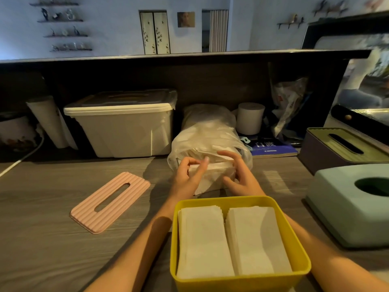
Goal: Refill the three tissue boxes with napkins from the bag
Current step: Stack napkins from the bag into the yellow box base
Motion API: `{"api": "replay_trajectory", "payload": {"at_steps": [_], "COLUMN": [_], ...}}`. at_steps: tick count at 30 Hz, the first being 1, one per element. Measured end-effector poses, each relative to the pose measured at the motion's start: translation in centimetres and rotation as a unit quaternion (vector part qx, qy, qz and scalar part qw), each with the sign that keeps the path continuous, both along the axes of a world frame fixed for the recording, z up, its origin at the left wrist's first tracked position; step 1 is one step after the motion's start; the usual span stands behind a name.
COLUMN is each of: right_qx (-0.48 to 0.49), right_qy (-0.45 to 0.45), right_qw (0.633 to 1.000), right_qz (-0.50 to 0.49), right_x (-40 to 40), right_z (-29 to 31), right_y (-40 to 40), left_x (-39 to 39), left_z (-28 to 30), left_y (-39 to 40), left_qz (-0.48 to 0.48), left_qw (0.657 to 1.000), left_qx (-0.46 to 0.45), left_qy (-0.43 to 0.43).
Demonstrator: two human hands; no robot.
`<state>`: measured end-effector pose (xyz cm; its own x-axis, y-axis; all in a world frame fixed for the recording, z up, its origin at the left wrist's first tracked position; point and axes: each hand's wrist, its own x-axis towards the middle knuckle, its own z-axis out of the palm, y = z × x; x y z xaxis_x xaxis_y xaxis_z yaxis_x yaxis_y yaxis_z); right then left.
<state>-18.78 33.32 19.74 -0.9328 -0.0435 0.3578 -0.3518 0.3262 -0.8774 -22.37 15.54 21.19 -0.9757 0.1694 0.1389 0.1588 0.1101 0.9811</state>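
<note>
A yellow tissue box (pixel 299 268) stands open at the front with two stacks of white napkins (pixel 231 239) side by side in it. Its pink ribbed lid (pixel 134 192) lies flat to the left on the table. Behind the box lies a clear plastic bag (pixel 208 131) of napkins, mouth toward me. My left hand (pixel 187 175) and my right hand (pixel 240 175) grip a stack of napkins (pixel 212 178) at the bag's mouth, one hand on each end. A mint green tissue box (pixel 341 207) and a purple box with an olive lid (pixel 324 152) sit at the right.
A lidded beige storage bin (pixel 124 127) stands at the back left beside rolled paper (pixel 48 121). A toilet roll (pixel 250 119), a blue book (pixel 273 148) and a crumpled plastic bag (pixel 288 102) sit behind the napkin bag. A white cable (pixel 19 161) runs at far left.
</note>
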Motion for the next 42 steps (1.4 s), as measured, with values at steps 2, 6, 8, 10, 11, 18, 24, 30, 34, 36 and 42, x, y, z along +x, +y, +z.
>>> {"api": "replay_trajectory", "payload": {"at_steps": [2,6,8,10,11,18,24,30,34,36,42], "right_qx": [-0.005,-0.047,0.000,0.030,0.034,-0.001,0.073,0.053,0.049,0.072,0.074], "right_qy": [0.005,-0.017,0.011,0.031,0.029,-0.008,-0.058,-0.075,-0.069,-0.070,-0.076], "right_qw": [1.000,0.999,1.000,0.999,0.999,0.999,0.994,0.996,0.996,0.995,0.994], "right_qz": [0.012,0.004,0.006,-0.004,-0.007,0.036,0.052,0.021,0.011,-0.005,0.010], "right_x": [-0.2,-0.5,-0.5,-0.6,-0.7,-0.7,0.1,1.4,3.0,3.8,7.6], "right_z": [0.0,0.1,0.2,0.1,0.0,0.0,1.3,3.8,6.5,8.2,12.6], "right_y": [-0.2,-0.6,-1.1,-1.3,-1.2,-0.4,2.4,2.3,2.3,2.7,3.9], "left_x": [-0.2,-0.4,-0.4,-0.6,-0.7,-0.7,-0.5,0.1,1.5,2.4,7.4], "left_z": [0.0,-0.1,-0.1,-0.3,-0.4,-0.4,0.9,2.8,6.6,8.5,12.1], "left_y": [0.6,1.4,1.7,1.9,2.0,1.9,-0.7,-3.0,-3.5,-3.7,-3.0], "left_qz": [0.038,0.055,0.058,0.069,0.074,0.066,-0.071,-0.113,-0.105,-0.098,-0.089], "left_qw": [0.997,0.996,0.995,0.994,0.993,0.996,0.982,0.951,0.936,0.935,0.971], "left_qx": [0.059,0.073,0.075,0.085,0.090,0.051,-0.163,-0.238,-0.254,-0.256,-0.197], "left_qy": [-0.023,-0.022,-0.005,0.000,-0.001,0.010,0.071,0.164,0.218,0.224,0.104]}}
